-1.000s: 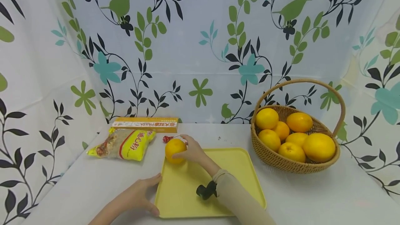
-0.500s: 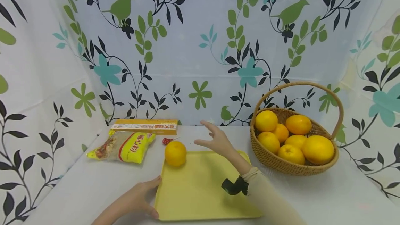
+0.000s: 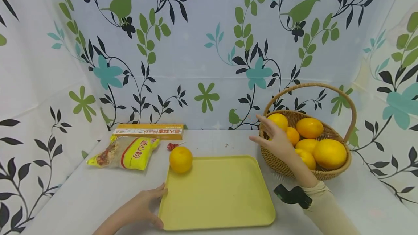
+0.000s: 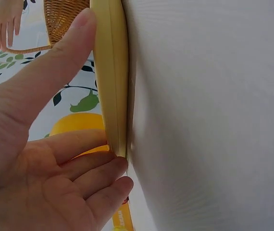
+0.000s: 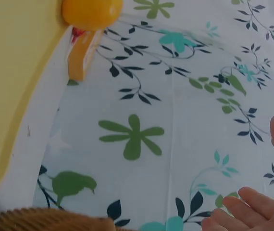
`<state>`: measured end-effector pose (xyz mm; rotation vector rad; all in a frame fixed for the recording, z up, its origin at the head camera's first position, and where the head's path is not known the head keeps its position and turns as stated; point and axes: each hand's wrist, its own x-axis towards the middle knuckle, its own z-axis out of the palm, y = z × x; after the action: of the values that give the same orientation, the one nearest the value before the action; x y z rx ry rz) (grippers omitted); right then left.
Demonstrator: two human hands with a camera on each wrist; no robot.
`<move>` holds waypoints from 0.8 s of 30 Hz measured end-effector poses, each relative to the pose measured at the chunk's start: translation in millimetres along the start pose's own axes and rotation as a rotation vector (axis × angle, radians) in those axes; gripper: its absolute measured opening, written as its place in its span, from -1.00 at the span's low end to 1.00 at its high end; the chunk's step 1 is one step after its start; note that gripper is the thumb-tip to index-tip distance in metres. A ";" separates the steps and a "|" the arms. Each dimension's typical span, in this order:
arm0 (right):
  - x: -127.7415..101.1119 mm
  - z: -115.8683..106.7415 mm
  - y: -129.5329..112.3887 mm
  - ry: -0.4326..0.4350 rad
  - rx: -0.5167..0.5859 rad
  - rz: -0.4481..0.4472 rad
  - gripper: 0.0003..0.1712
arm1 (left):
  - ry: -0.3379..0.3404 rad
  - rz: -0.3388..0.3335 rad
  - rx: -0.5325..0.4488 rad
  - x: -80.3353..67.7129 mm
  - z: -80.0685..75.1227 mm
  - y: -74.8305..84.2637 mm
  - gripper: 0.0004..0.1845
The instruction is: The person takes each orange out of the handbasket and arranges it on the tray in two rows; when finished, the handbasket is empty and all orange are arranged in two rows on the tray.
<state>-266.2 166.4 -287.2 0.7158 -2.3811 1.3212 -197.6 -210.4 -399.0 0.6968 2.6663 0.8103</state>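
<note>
A yellow tray [image 3: 215, 191] lies on the white table with one orange [image 3: 181, 159] on its far left corner. My left hand [image 3: 140, 206] rests against the tray's left side. In the left wrist view, its thumb and fingertips touch the tray's edge [image 4: 112, 77], spread apart along it. My right hand [image 3: 279, 142] hovers over the left rim of a wicker basket [image 3: 272, 160], fingers spread and holding nothing. Several oranges and larger yellow citrus fruits [image 3: 330, 154] fill the basket, some partly hidden behind that hand. The right wrist view catches only my right fingers [image 5: 257, 211].
A yellow printed food bag [image 3: 125, 151] lies left of the tray, with an orange pasta box [image 3: 148, 132] behind it. A small red-wrapped lollipop [image 3: 172, 146] lies behind the orange. The basket's tall handle [image 3: 354, 115] arches over its fruit. A patterned curtain [image 3: 209, 46] hangs behind.
My right hand has let go of the orange on the tray's far left corner and moved right to the basket. My left hand stays at the tray's side.
</note>
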 end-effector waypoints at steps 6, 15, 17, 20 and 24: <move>2.5 -43.3 130.7 0.104 -0.170 -0.044 -0.30 | -0.017 -0.018 -0.008 1.0 -0.1 -0.8 -0.05; -38.2 -97.9 88.0 0.154 -0.291 0.141 -0.37 | -0.015 -0.030 -0.062 -2.7 -1.5 -0.2 -0.07; -46.0 -104.4 81.8 0.145 -0.270 0.159 -0.37 | -0.006 -0.017 -0.054 -3.8 -0.9 -0.5 -0.07; -55.6 -111.4 75.2 0.146 -0.233 0.186 -0.36 | 0.000 -0.004 -0.051 -4.5 -0.1 -0.1 -0.07; -63.2 -116.9 70.4 0.148 -0.244 0.224 -0.35 | -0.007 -0.038 -0.079 -3.3 -0.4 0.8 -0.07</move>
<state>-249.8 314.6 -307.0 0.2801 -2.4961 1.0927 -194.6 -211.7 -397.9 0.6265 2.6171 0.8957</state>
